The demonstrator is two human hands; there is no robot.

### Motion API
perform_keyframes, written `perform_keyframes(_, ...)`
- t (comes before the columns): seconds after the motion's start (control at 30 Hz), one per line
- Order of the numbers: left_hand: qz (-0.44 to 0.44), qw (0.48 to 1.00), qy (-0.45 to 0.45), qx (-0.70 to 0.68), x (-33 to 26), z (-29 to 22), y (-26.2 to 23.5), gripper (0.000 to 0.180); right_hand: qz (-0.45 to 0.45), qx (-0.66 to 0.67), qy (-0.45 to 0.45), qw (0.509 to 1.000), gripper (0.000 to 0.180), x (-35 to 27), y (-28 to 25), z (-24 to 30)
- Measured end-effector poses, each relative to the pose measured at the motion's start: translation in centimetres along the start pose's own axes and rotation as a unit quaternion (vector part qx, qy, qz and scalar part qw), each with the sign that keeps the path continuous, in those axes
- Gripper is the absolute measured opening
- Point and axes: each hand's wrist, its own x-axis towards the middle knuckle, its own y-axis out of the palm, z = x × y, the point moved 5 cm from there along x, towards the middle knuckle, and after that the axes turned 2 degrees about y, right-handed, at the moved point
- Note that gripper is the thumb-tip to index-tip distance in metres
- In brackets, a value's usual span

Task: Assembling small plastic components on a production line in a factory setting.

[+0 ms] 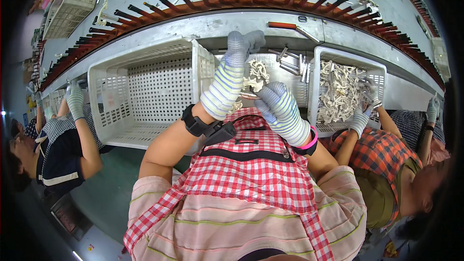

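Observation:
My left hand (pixel 234 60), in a striped glove with grey fingers, is raised over the far rim of a metal tray (pixel 285 84). Its fingers point away from me, parted and apparently without anything in them. Closer to my body, my right hand (pixel 282 108) wears a matching glove, its fingers curled together. A shiny metal piece (pixel 249 95) lies at its fingertips; whether they grip it is hidden. Between the hands are several pale, branched cast parts (pixel 257 75). Short metal tubes (pixel 290 63) lie loose at the tray's right.
A white perforated basket (pixel 159 84) stands left; another (pixel 315 79), full of pale parts (pixel 338 89), stands right. A red-handled tool (pixel 282 25) lies on the ledge. Behind runs a curved rack (pixel 241 4) of dark-handled tools. Co-workers' gloved hands (pixel 360 118) reach in at right.

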Motion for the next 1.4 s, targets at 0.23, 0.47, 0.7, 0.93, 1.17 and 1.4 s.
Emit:
perform_keyframes(0.23, 0.058, 0.996, -0.043, -0.052, -0.3, 0.9, 0.9, 0.092, 0.01, 0.0, -0.024, 1.0, 0.018, -0.6, 1.0, -0.6)
perform_keyframes(0.47, -0.08, 0.94, 0.269, 0.193, 0.2, -6.6, -4.0, 0.055, -0.092, 0.191, 0.034, 0.977, 0.015, 3.7, 0.2, -4.5)
perform_keyframes(0.7, -0.177, 0.954, 0.205, 0.128, -4.7, -6.0, -7.5, 0.082, -0.214, 0.213, 0.05, 0.952, 0.027, 17.0, -0.5, -13.0)
perform_keyframes(0.93, -0.281, 0.947, 0.144, 0.065, -9.9, -4.3, -9.5, 0.082, -0.197, 0.295, 0.02, 0.935, 0.022, 24.4, 5.2, -15.9)
perform_keyframes(1.17, -0.246, 0.957, 0.137, 0.068, -10.7, -3.0, -10.7, 0.079, -0.099, 0.106, 0.041, 0.989, 0.026, 19.3, 9.5, -15.6)
perform_keyframes(1.4, -0.047, 0.959, 0.058, 0.272, -5.1, -1.6, -7.1, 0.038, 0.065, 0.007, 0.34, 0.938, 0.02, -3.0, 9.8, -22.4)
